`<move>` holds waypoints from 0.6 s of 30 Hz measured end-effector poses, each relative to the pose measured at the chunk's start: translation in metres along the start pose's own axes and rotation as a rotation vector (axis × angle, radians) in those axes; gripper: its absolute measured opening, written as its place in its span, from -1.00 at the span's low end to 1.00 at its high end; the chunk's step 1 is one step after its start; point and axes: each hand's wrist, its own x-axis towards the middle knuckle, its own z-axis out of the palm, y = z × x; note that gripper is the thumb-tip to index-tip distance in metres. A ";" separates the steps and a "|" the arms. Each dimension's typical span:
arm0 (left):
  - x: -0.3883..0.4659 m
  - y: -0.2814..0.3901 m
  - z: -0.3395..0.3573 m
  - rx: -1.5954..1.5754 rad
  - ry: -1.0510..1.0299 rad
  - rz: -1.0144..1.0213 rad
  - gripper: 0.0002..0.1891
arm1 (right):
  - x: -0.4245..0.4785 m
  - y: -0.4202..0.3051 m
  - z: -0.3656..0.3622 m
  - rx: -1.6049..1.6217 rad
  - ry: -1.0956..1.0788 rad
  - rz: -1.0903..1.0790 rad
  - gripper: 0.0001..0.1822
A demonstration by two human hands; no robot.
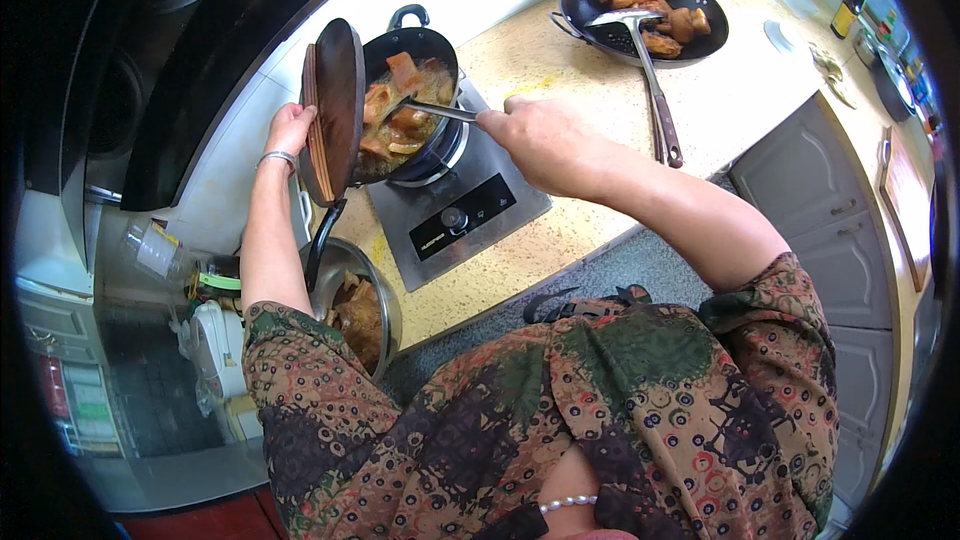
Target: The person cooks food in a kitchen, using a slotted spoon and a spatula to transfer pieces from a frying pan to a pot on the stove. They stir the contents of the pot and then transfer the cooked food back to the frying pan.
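Observation:
My left hand (290, 129) grips a round wooden lid (337, 109), tilted upright beside the left rim of a black wok (448, 52) on the stove. The handle of a metal cooking utensil (442, 111) is in my right hand (551, 142); its lower end sits among the food. Chunks of meat (405, 72) lie in bubbling brownish liquid in the wok. Below the lid, the wok's black handle (324, 240) reaches over a steel bowl (390, 300) of browned meat (358, 322).
At the back right stands a second black pan (574, 0) of browned meat pieces, with a metal spatula (649, 64) across it. The single-burner stove (457, 221) has a control knob. Bottles (851, 4) and a wooden board (904, 199) are at the right. A range hood (202, 52) hangs at upper left.

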 end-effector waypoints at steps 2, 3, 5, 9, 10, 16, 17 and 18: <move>-0.003 0.008 -0.002 -0.029 0.002 -0.011 -0.75 | 0.000 0.004 -0.002 0.054 0.046 -0.033 -0.66; -0.004 0.013 -0.003 -0.045 0.003 -0.014 -0.75 | 0.005 0.007 -0.005 0.071 0.049 -0.010 -0.66; -0.008 0.019 -0.006 -0.055 -0.008 -0.027 -0.72 | 0.026 0.013 -0.010 0.106 0.053 0.034 -0.66; -0.009 0.023 -0.005 -0.066 -0.007 -0.034 -0.71 | 0.097 0.023 0.015 0.208 0.138 0.100 -0.64; -0.008 0.018 -0.004 -0.049 -0.011 -0.035 -0.71 | 0.111 0.021 0.018 0.218 0.122 0.108 -0.62; -0.012 0.012 0.000 -0.101 -0.023 -0.057 -0.73 | 0.167 0.020 0.040 0.283 0.007 0.141 -0.50; -0.011 0.011 0.000 -0.100 -0.025 -0.056 -0.73 | 0.174 0.023 0.044 0.292 -0.015 0.121 -0.49; -0.011 0.005 0.000 -0.105 -0.017 -0.058 -0.73 | 0.177 0.020 0.044 0.299 -0.045 0.098 -0.48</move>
